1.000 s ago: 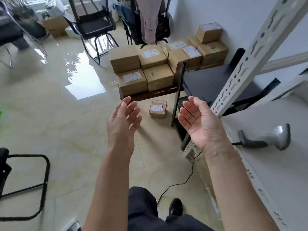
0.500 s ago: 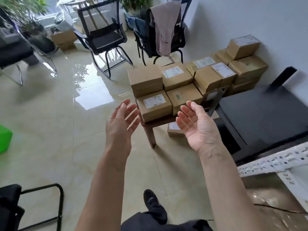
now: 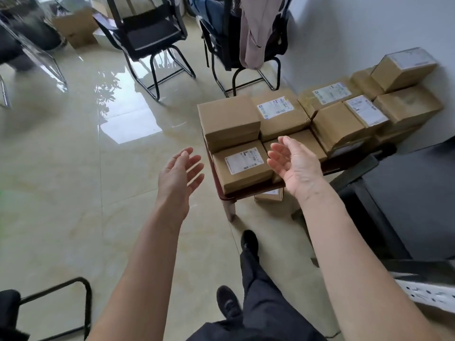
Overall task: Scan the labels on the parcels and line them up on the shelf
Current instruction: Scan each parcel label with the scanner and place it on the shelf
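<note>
1. Both grips, the left hand (image 3: 181,174) and the right hand (image 3: 294,163), are held empty with fingers spread.
2. The labelled parcel (image 3: 242,166) at the desk (image 3: 227,196) corner should be clasped by both sides.

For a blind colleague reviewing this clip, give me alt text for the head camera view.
Two empty hands, left hand and right hand, reach open toward a labelled parcel at the near corner of a low table stacked with cardboard parcels. Black chairs stand behind on a glossy tiled floor.
</note>
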